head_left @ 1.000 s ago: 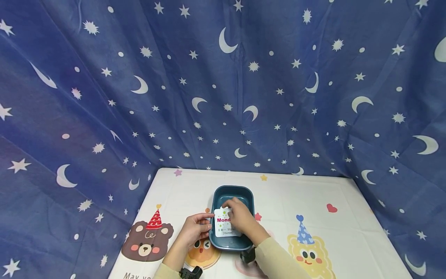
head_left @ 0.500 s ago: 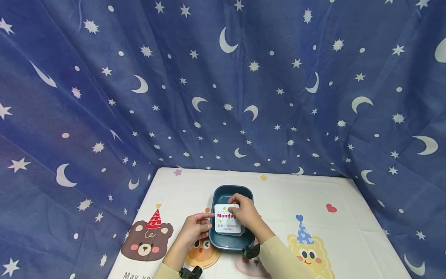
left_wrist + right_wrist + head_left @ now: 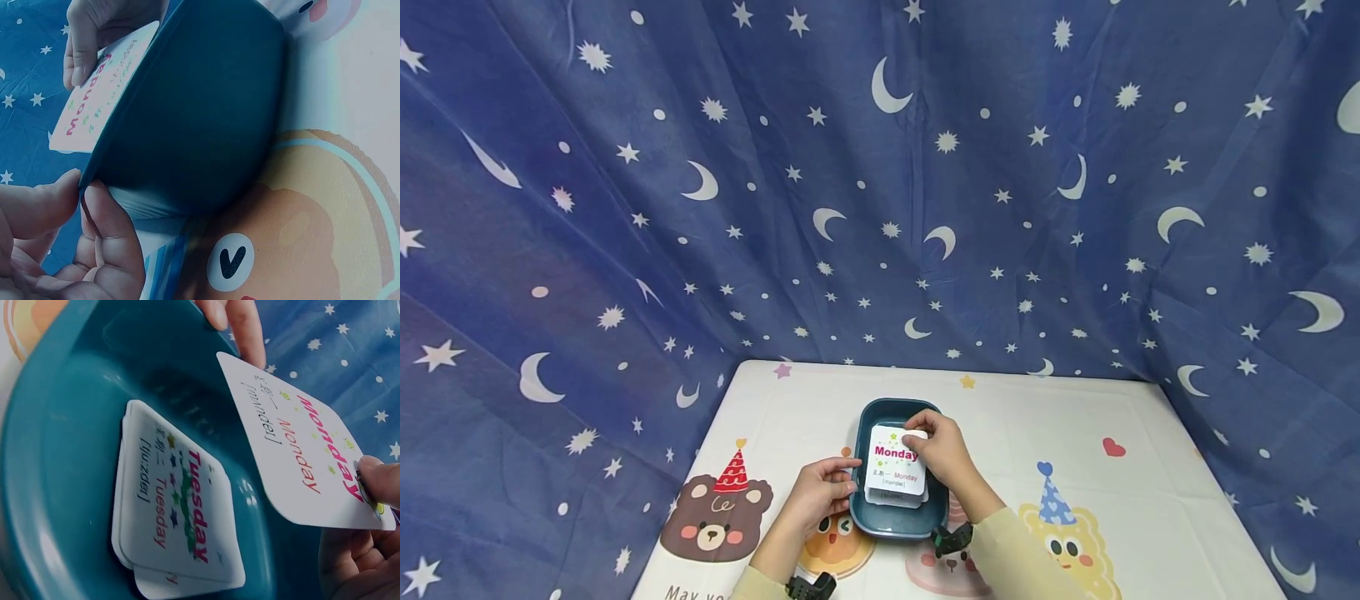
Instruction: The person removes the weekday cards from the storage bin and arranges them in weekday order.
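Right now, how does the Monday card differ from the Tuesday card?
The Monday card is pinched by the right hand and held tilted above the teal tub; the Tuesday card lies flat inside it, atop other cards, untouched. Both are white with pink headings and rounded corners.

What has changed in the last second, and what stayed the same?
The right hand, pinching the Monday card, lifted it off the stack, its far edge moving away from the person; the Tuesday card now shows beneath. The left hand still grips the teal tray, unmoved.
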{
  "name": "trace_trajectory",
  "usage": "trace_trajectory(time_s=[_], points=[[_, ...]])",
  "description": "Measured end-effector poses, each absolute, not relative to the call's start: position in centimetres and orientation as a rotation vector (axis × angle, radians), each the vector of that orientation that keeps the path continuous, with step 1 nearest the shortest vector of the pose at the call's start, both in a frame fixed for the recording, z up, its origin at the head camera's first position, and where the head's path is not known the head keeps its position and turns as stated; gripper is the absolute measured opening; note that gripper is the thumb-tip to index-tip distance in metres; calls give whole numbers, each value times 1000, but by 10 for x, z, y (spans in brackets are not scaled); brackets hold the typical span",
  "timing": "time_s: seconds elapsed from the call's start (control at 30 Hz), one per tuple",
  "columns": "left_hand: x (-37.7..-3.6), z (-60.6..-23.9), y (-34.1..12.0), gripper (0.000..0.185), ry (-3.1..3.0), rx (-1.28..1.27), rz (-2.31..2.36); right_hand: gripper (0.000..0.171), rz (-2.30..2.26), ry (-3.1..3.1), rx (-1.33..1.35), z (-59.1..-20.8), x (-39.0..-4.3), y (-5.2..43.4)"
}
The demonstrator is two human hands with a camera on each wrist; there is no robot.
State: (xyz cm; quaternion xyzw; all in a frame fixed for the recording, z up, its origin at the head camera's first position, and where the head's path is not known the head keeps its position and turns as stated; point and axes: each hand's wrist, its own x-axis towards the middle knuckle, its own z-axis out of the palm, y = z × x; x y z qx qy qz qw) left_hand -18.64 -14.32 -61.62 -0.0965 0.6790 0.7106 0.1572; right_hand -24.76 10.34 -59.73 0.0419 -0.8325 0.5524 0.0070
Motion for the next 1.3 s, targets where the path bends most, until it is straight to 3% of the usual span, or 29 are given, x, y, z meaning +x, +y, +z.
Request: trace_trajectory(time_s=[1.3], points=[[-187,-615,-142,42,1947,-281,2008,18,1903,-2519,-205,-599,-270,215]])
